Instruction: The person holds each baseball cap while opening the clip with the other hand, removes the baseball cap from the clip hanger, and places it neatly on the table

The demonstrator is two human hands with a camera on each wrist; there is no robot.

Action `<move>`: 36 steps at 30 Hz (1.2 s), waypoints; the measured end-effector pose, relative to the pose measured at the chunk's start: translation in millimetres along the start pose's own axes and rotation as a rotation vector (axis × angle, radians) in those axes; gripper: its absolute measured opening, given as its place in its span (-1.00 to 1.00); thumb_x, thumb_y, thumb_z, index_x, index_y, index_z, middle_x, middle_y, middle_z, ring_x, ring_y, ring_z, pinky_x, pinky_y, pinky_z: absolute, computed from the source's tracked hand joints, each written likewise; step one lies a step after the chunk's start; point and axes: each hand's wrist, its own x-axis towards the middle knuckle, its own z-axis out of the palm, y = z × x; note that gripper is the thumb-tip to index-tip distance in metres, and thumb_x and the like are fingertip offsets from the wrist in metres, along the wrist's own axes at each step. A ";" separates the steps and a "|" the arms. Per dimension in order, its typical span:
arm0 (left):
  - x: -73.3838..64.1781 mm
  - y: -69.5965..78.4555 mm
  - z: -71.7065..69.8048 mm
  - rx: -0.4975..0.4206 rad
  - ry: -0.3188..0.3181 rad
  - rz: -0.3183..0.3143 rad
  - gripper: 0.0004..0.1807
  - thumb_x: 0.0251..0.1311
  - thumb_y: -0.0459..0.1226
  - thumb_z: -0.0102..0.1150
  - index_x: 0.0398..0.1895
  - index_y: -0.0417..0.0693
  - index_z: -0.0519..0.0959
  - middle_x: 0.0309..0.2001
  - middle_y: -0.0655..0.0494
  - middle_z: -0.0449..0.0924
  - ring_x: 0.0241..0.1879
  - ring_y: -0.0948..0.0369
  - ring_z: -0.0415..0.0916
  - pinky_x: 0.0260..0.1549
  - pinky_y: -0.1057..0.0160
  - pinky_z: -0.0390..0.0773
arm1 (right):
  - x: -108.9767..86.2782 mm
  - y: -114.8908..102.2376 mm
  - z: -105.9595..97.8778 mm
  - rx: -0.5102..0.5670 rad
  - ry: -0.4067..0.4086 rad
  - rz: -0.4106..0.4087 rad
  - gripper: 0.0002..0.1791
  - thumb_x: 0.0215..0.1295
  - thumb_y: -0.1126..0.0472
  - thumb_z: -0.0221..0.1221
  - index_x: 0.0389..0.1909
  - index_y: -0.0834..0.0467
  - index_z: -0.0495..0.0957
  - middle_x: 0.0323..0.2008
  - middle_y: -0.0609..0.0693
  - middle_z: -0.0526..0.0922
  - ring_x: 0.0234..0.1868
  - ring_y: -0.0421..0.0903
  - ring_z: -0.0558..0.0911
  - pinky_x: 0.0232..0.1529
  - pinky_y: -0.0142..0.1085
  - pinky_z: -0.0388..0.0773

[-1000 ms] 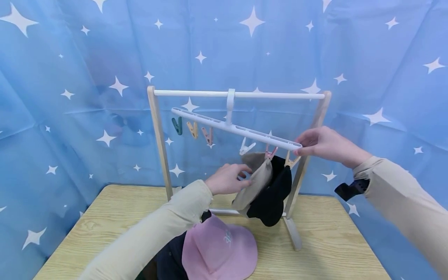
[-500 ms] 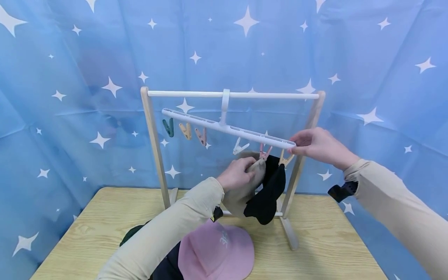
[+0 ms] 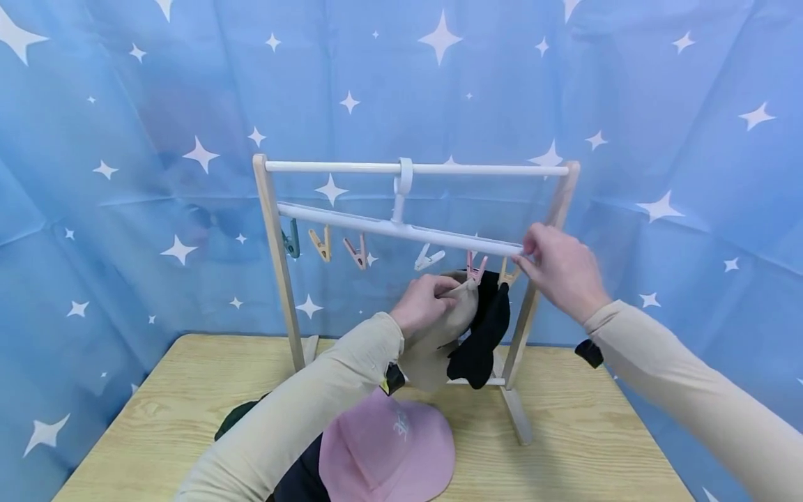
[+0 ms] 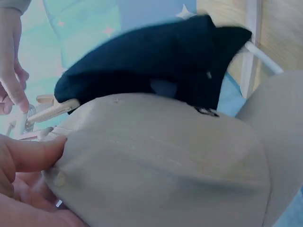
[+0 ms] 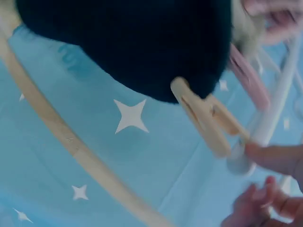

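Observation:
My left hand (image 3: 426, 303) pinches the upper edge of a beige hat (image 3: 433, 352), thumb pressed on the fabric in the left wrist view. A pink clip (image 3: 478, 268) holds that edge right beside the fingers. With thumb and fingers, my right hand (image 3: 564, 268) grips the right end of a white clip hanger (image 3: 357, 222), hooked on the rack's rail and sloping down to the right. Behind the beige hat, a black hat (image 3: 483, 341) hangs from a cream-yellow clip (image 5: 203, 118) near that end. A white clip (image 3: 429, 259) dangles left of the pink one.
Green (image 3: 291, 240), yellow (image 3: 320, 244) and pink clips (image 3: 356, 252) hang on the hanger's left half. The rack's wooden post (image 3: 279, 265) stands at left. A pink hat (image 3: 385, 446) and a dark hat (image 3: 301, 477) lie in front, partly under the left sleeve.
My left hand has moved from beside the beige hat to pinch its edge. My right hand has turned on the hanger's end, which has risen slightly, while the left end has dropped.

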 end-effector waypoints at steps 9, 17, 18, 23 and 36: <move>-2.4 4.7 4.6 -0.013 0.024 0.005 -0.75 0.22 -0.44 0.21 -0.08 -0.05 0.70 -0.12 0.11 0.68 -0.04 0.17 0.52 -0.09 0.32 0.45 | 2.4 -29.8 16.0 -0.133 -0.023 -0.025 -0.68 0.28 0.05 0.14 -0.64 0.09 0.52 -0.72 -0.09 0.48 -0.75 -0.11 0.39 -0.76 -0.22 0.27; -1.5 12.2 5.7 0.009 0.018 0.007 -0.68 0.23 -0.45 0.18 0.02 -0.07 0.67 0.00 0.08 0.64 0.10 0.14 0.48 0.00 0.29 0.44 | 28.2 -51.4 24.7 -0.402 -0.031 0.030 -0.37 0.27 -0.07 0.17 -0.90 0.08 0.20 -0.87 -0.05 0.12 -0.85 -0.01 0.25 -0.80 -0.23 0.08; -1.5 13.2 5.9 0.016 0.027 0.010 -0.69 0.22 -0.46 0.18 0.00 -0.07 0.68 -0.02 0.08 0.65 0.08 0.14 0.50 -0.02 0.30 0.45 | 31.3 -53.2 25.8 -0.423 -0.044 0.036 -0.39 0.27 -0.04 0.18 -0.89 0.09 0.20 -0.86 -0.04 0.13 -0.84 -0.01 0.27 -0.80 -0.23 0.10; -2.1 15.8 6.8 0.018 0.059 0.003 -0.74 0.23 -0.46 0.16 -0.08 -0.07 0.70 -0.13 0.07 0.68 -0.12 0.16 0.54 -0.19 0.35 0.44 | 41.6 -59.4 31.6 -0.477 -0.098 0.084 -0.48 0.27 0.11 0.16 -0.86 0.09 0.26 -0.86 -0.03 0.18 -0.82 -0.01 0.31 -0.76 -0.22 0.18; -3.4 17.5 12.3 -0.026 0.030 -0.019 -0.74 0.27 -0.41 0.16 -0.03 -0.02 0.69 -0.17 0.12 0.68 -0.21 0.20 0.53 -0.27 0.33 0.45 | 48.1 -51.5 41.3 -0.433 -0.089 0.174 -0.63 0.19 0.21 0.19 -0.78 0.17 0.41 -0.81 0.06 0.34 -0.76 0.06 0.40 -0.72 -0.13 0.31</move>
